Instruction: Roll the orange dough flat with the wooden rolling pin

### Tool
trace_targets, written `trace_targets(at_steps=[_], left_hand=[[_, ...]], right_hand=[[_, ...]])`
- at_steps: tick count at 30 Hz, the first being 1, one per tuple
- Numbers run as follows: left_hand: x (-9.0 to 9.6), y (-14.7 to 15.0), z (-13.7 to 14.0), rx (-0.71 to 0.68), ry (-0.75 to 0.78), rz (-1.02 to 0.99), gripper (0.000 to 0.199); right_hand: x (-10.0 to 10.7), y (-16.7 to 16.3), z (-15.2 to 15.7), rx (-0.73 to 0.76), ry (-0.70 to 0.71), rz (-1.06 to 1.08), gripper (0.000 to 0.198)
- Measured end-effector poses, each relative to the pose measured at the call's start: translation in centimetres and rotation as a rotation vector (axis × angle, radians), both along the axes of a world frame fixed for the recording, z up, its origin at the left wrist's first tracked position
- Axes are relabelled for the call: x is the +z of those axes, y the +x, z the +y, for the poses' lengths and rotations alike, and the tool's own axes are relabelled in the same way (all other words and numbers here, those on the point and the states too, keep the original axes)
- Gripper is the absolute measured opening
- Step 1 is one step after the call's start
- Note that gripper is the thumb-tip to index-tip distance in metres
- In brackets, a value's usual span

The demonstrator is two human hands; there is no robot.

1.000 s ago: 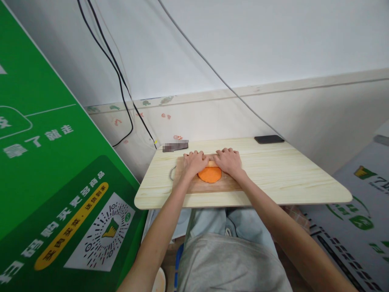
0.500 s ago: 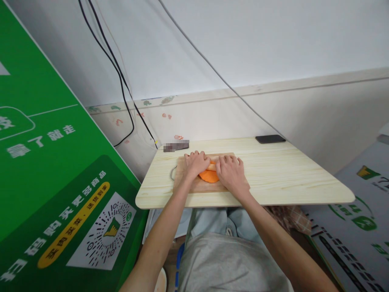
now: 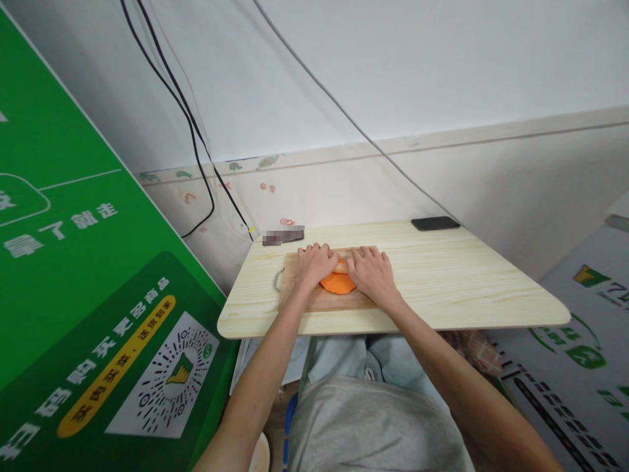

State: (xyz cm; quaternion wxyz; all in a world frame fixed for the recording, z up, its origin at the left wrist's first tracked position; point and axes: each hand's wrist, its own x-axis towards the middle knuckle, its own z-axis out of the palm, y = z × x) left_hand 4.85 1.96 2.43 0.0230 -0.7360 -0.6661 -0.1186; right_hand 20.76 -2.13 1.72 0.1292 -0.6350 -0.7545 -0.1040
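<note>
A flat orange piece of dough or clay (image 3: 338, 284) lies on the wooden board (image 3: 319, 303) in front of me. Across its far part runs a short wooden rolling pin (image 3: 341, 267), of which only the middle shows. My left hand (image 3: 316, 263) is closed over the pin's left end, fingers curled forward. Over the right end lies my right hand (image 3: 372, 270), likewise closed, its fingers pointing away from me. Both palms hide the ends of the pin.
The board rests on a pale wood-grain table (image 3: 472, 288); a metal handle (image 3: 278, 280) sticks out at its left. A black phone (image 3: 435, 223) lies at the back right, a dark blurred item (image 3: 284, 236) at the back left. Cables (image 3: 339, 105) hang along the wall.
The view has shifted slightly. My hands and the rolling pin stay at nearly the same place over the orange sheet; the right hand sits a touch farther forward.
</note>
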Motion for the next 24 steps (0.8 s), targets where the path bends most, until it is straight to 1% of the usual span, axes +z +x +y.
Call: trace_targets(at_steps=[4,9,11,14,18,24], left_hand=[[-0.1,0.0,0.2,-0.005,0.002,0.008,0.042],[-0.1,-0.1,0.3,-0.026,0.012,0.030,0.045],[-0.1,-0.1,0.3,-0.029,0.013,0.035,0.046],[0.0,0.0,0.2,-0.029,0.011,0.036,0.049],[0.0,0.1,0.2,-0.019,-0.004,0.039,0.051],[0.0,0.1,0.1,-0.024,-0.003,0.039,0.049]], right_hand=[[0.1,0.3,2.1,-0.043,-0.085,0.017,0.051],[0.6,0.7,5.0,-0.050,-0.206,0.059,0.056],[0.7,0.9,6.1,-0.042,-0.229,0.067,0.056],[0.7,1.0,7.3,-0.016,-0.223,0.057,0.055],[0.7,0.9,7.0,-0.001,-0.194,0.031,0.055],[0.3,0.8,4.4,-0.019,-0.076,0.004,0.052]])
